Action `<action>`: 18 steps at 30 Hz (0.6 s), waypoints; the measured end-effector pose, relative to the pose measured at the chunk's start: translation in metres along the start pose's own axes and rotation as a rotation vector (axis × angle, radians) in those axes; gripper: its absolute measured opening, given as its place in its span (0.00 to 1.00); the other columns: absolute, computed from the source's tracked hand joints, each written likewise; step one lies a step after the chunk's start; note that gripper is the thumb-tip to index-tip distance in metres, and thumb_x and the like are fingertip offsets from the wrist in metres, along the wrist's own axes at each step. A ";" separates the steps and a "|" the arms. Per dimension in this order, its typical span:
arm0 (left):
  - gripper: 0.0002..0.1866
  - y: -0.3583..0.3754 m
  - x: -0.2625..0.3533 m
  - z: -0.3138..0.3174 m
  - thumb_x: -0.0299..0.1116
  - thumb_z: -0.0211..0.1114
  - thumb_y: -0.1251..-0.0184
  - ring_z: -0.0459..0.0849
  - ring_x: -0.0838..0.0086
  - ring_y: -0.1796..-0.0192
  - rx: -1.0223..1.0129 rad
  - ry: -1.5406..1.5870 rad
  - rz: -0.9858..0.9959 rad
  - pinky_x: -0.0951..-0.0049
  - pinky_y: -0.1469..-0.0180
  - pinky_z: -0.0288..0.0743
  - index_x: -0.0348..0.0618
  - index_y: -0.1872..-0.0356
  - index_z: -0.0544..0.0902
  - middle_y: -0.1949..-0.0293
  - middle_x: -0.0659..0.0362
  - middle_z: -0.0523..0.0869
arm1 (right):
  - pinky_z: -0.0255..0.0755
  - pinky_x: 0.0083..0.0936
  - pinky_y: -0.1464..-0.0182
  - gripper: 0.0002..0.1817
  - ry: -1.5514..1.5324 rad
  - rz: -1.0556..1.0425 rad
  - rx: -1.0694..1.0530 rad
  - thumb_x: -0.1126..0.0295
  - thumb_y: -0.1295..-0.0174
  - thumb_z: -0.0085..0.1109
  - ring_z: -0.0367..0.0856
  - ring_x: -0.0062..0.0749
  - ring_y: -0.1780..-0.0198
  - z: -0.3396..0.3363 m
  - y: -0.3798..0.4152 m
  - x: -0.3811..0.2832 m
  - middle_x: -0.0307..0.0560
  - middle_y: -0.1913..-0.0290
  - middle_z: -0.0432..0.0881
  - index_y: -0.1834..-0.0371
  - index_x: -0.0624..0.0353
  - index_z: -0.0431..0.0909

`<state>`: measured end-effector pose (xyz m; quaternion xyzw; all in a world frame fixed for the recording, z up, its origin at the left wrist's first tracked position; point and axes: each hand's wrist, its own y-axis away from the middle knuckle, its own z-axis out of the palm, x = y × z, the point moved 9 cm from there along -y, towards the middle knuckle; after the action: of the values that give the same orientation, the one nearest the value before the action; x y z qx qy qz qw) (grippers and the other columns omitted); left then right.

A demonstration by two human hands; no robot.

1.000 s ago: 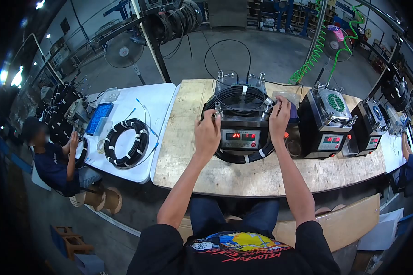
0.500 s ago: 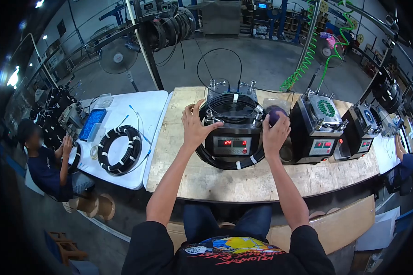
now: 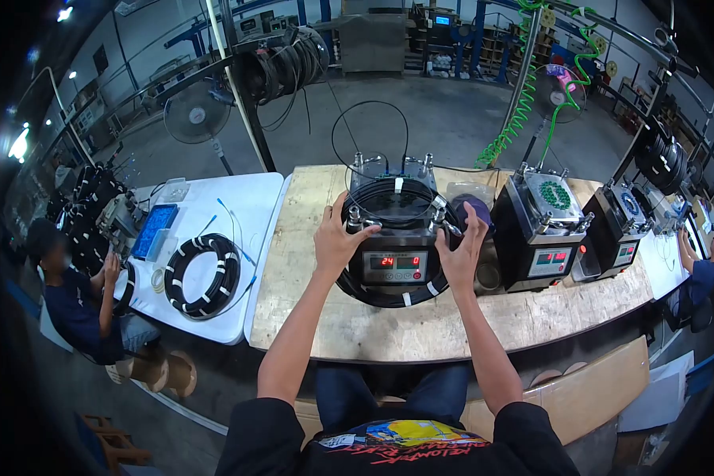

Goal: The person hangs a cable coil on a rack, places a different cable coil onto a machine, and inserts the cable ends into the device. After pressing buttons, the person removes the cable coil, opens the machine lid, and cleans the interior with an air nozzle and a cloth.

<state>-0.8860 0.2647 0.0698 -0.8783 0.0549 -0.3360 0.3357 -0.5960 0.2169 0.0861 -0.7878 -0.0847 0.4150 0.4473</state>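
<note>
Fingers of both hands — left hand (image 3: pixel 335 240), right hand (image 3: pixel 461 250) — spread open, flanking the cable coil (image 3: pixel 394 198); loops between them could snag on the machine (image 3: pixel 395 258).

Bright, even workshop light from ceiling lamps at upper left; strong fisheye bending, dark corners, centre sharp, edges slightly soft
</note>
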 end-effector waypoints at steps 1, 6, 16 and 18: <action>0.56 0.000 0.000 0.000 0.70 0.79 0.54 0.89 0.49 0.50 0.005 0.003 0.002 0.54 0.53 0.85 0.50 0.26 0.72 0.46 0.46 0.85 | 0.65 0.43 0.40 0.40 0.104 0.033 -0.049 0.67 0.36 0.71 0.72 0.46 0.41 0.005 -0.001 0.003 0.51 0.45 0.74 0.21 0.50 0.64; 0.56 0.001 0.001 -0.002 0.69 0.79 0.54 0.89 0.50 0.50 0.027 -0.006 0.021 0.55 0.52 0.85 0.50 0.26 0.72 0.46 0.46 0.85 | 0.60 0.41 0.44 0.39 0.270 0.113 -0.120 0.62 0.39 0.76 0.76 0.40 0.49 0.016 0.001 0.012 0.45 0.55 0.80 0.25 0.51 0.69; 0.54 0.001 0.004 -0.003 0.67 0.80 0.53 0.90 0.51 0.53 0.005 -0.022 0.002 0.55 0.56 0.84 0.46 0.27 0.73 0.50 0.48 0.84 | 0.64 0.38 0.45 0.40 0.203 -0.016 -0.111 0.74 0.42 0.70 0.77 0.39 0.54 0.042 0.014 -0.017 0.46 0.45 0.84 0.23 0.59 0.66; 0.54 0.001 0.006 -0.003 0.65 0.81 0.53 0.89 0.52 0.54 0.017 -0.014 0.011 0.56 0.56 0.82 0.42 0.29 0.74 0.53 0.49 0.84 | 0.62 0.39 0.45 0.41 0.148 -0.072 -0.115 0.73 0.40 0.70 0.77 0.38 0.54 0.035 0.009 -0.026 0.47 0.50 0.82 0.21 0.56 0.65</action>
<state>-0.8831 0.2604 0.0748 -0.8774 0.0546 -0.3284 0.3453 -0.6406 0.2209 0.0847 -0.8370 -0.1034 0.3338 0.4212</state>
